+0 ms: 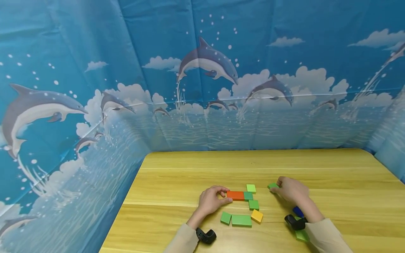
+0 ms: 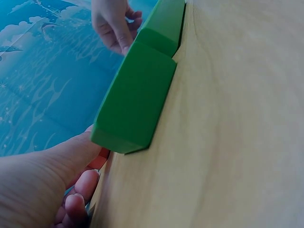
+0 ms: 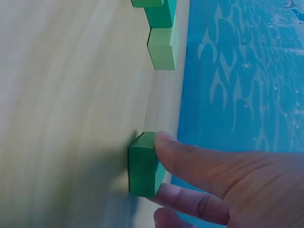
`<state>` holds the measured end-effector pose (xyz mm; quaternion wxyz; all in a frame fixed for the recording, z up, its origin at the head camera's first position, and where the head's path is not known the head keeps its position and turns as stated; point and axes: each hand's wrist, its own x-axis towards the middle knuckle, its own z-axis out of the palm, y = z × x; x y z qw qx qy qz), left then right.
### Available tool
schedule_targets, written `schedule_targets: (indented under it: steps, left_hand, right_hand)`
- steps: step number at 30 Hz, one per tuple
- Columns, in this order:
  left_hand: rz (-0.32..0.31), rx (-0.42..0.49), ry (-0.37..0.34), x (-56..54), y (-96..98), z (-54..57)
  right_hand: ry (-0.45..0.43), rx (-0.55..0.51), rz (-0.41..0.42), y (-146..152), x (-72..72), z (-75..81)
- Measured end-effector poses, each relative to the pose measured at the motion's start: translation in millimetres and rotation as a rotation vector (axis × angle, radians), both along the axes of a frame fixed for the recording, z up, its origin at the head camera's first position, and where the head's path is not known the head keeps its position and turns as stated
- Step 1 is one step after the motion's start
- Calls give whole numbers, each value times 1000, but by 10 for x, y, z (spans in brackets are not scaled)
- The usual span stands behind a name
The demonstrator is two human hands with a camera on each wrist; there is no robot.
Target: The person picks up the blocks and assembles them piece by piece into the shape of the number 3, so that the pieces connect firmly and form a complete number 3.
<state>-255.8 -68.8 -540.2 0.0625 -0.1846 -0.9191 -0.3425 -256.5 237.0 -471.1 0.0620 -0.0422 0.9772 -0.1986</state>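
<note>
My left hand (image 1: 211,200) holds the left end of a flat orange-red block (image 1: 235,195), thumb on the near corner and fingers on the far one. A teal-green square block (image 1: 248,196) touches that block's right end. Light green (image 1: 251,188) and mid-green (image 1: 254,205) square blocks sit at its far and near sides. Farther right, my right hand (image 1: 292,191) pinches a small green block (image 3: 142,166) between thumb and fingers, low over the table. The left wrist view mostly shows green blocks (image 2: 137,99) in front of the thumb, hiding most of the red one.
Nearer me lie a green square block (image 1: 226,218), a longer green block (image 1: 242,220) and a yellow block (image 1: 257,216). A blue block (image 1: 298,211) and green blocks (image 1: 302,235) lie partly hidden under my right wrist. A dolphin-print curtain (image 1: 202,123) hangs behind the wooden table (image 1: 177,175).
</note>
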Motion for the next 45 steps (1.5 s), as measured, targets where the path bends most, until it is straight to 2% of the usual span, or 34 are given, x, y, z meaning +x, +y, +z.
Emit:
schedule_targets:
  steps: [7, 22, 30, 38, 45]
  left_hand:
    - [-3, 8, -3, -4, -4, 3]
    - [-3, 8, -6, -3, 7, 20]
    - [1, 7, -12, -12, 5, 25]
    - [1, 2, -9, -16, 4, 23]
    - [6, -2, -5, -19, 8, 16]
  right_hand:
    - [-38, -35, 36, -117, -210, -18]
    - [-31, -292, 55, -323, -503, -237]
    - [-67, -425, 69, -384, -536, -300]
    - [-61, -446, 83, -393, -537, -311]
    - [-91, -472, 71, -426, -523, -284]
